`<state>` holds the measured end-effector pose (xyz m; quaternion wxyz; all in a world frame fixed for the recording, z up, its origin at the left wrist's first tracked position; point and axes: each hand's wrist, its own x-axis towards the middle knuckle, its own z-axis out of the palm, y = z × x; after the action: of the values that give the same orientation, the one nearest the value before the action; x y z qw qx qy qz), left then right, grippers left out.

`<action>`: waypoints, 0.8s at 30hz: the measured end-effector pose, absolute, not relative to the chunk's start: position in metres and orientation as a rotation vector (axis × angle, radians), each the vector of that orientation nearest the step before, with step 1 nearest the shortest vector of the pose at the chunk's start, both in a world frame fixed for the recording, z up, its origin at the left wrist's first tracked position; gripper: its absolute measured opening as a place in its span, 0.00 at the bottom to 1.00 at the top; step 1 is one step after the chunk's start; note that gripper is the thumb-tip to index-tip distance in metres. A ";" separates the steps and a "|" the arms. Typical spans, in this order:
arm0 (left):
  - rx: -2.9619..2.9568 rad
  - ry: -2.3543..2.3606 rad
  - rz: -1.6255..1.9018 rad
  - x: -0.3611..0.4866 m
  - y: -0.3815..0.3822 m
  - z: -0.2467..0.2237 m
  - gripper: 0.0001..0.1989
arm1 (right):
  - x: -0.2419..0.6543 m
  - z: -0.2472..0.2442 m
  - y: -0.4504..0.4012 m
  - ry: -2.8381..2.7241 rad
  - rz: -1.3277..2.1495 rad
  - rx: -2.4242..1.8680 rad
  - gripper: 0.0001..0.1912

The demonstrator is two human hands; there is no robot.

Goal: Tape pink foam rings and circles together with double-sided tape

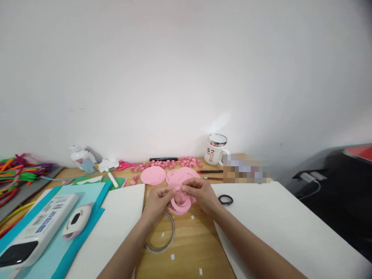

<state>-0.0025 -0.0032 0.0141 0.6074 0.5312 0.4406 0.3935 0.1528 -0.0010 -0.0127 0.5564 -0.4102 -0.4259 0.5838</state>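
Note:
Between my two hands is a piece of pink paper (180,209) cut into a curling strip, its loops hanging below my fingers. My left hand (157,200) pinches it from the left, and my right hand (202,193) pinches it from the right with thumb and forefinger. The fingertips almost meet and hide the part they grip. Just behind lie more pink cut paper pieces (188,172), and left of these a stack of pink paper circles (153,175). Small rolled pink paper flowers (145,166) are scattered along the wall. A roll of tape (173,232) lies flat beside my left wrist.
White sheets (116,217) (261,221) flank the wooden table (188,248). A black ring (226,200) lies on the right one. Behind stand a white mug (213,153) and a white bottle (84,158). At left are a glue gun-like white device (78,221), a long white box (43,224) and pipe cleaners (23,170).

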 end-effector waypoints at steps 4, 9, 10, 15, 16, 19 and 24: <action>1.188 1.024 0.912 -0.002 -0.003 0.014 0.15 | 0.154 -0.014 -0.001 -1.011 1.382 -0.998 0.13; 1.175 1.022 0.912 -0.004 -0.003 0.013 0.15 | 0.154 -0.018 0.001 -1.017 1.424 -0.953 0.15; 1.178 1.020 0.910 -0.004 -0.003 0.013 0.15 | 0.154 -0.018 0.001 -1.004 1.429 -0.948 0.15; 1.201 1.027 0.915 -0.003 -0.003 0.011 0.16 | 0.153 -0.016 0.001 -0.977 1.437 -0.914 0.13; 1.199 1.023 0.912 -0.003 -0.003 0.011 0.16 | 0.153 -0.015 0.000 -0.988 1.431 -0.919 0.12; 1.202 0.982 0.913 -0.003 -0.002 0.011 0.16 | 0.153 -0.013 -0.001 -1.018 1.404 -0.951 0.12; 1.184 1.004 0.912 -0.003 -0.003 0.012 0.16 | 0.153 -0.014 -0.001 -1.026 1.377 -0.980 0.14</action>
<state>-0.0033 -0.0026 0.0124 0.6214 0.5154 0.4367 0.3969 0.1528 -0.0010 -0.0136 0.5500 -0.4140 -0.4333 0.5817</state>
